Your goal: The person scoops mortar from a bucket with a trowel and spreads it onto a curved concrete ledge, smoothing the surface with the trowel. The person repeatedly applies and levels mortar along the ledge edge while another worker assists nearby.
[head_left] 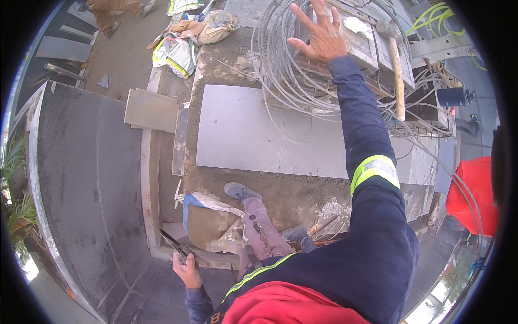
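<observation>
My right hand (322, 36) reaches far forward with its fingers spread, holding nothing. It is over or beside a large loose coil of grey wire rope (280, 40); whether it touches the coil, I cannot tell. To the right of that hand lies a mallet (398, 75) with a grey head and a wooden handle. Low on the left, my left hand (187, 270) is closed around a thin, dark, flat tool (174, 243) seen nearly edge-on, its exact kind unclear. Pale grey slabs (237, 129) lie beneath my right arm.
An open sack of sand-coloured material (208, 229) sits by my foot. A dark grey wall panel (86, 178) stands left. Filled bags (181, 51) lie ahead, and another person's legs (116, 8) show far left. A blue bottle (456, 97) and red cloth (475, 197) are right.
</observation>
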A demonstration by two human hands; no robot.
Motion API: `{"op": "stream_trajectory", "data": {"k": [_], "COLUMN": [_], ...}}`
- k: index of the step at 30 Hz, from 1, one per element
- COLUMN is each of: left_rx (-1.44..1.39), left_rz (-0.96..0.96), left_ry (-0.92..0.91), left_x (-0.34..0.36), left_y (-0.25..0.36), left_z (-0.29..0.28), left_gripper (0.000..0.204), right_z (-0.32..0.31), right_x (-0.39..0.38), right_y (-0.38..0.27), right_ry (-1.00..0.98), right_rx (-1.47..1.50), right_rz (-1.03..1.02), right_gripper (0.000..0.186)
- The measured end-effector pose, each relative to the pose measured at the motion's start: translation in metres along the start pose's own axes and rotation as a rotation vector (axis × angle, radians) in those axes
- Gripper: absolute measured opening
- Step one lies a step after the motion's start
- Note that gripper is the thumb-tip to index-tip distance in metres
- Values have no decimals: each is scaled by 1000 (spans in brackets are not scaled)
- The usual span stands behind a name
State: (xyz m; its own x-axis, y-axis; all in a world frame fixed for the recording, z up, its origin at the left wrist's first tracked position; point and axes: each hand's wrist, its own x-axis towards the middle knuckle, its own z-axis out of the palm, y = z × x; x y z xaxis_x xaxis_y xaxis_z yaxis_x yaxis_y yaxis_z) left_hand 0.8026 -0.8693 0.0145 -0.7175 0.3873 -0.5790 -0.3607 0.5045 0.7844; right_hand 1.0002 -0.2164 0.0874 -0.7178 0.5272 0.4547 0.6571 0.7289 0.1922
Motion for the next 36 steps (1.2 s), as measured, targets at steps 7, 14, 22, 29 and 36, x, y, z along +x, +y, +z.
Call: {"op": "stream_trajectory", "data": {"k": [7, 14, 22, 29, 36], "left_rx": [127, 99, 130, 204, 181], "left_rz": [416, 400, 356, 381, 316], "left_ry": [-91, -130, -212, -231, -195], "left_x": [30, 21, 23, 38, 47], "left_y": [77, 96, 71, 73, 73], "left_z": [52, 57, 54, 56, 51], "left_gripper": [21, 22, 25, 26, 22], "right_z": [47, 44, 46, -2, 13], "right_x": [4, -7, -20, -24, -21], "right_y": [17, -1, -7, 22, 72], "right_ry": [153, 199, 179, 961, 1202], "right_rx": [-6, 147, 327, 1055, 1128], "right_rz": [-115, -45, -151, 114, 185], "right_gripper": [81, 76, 78, 92, 104]}}
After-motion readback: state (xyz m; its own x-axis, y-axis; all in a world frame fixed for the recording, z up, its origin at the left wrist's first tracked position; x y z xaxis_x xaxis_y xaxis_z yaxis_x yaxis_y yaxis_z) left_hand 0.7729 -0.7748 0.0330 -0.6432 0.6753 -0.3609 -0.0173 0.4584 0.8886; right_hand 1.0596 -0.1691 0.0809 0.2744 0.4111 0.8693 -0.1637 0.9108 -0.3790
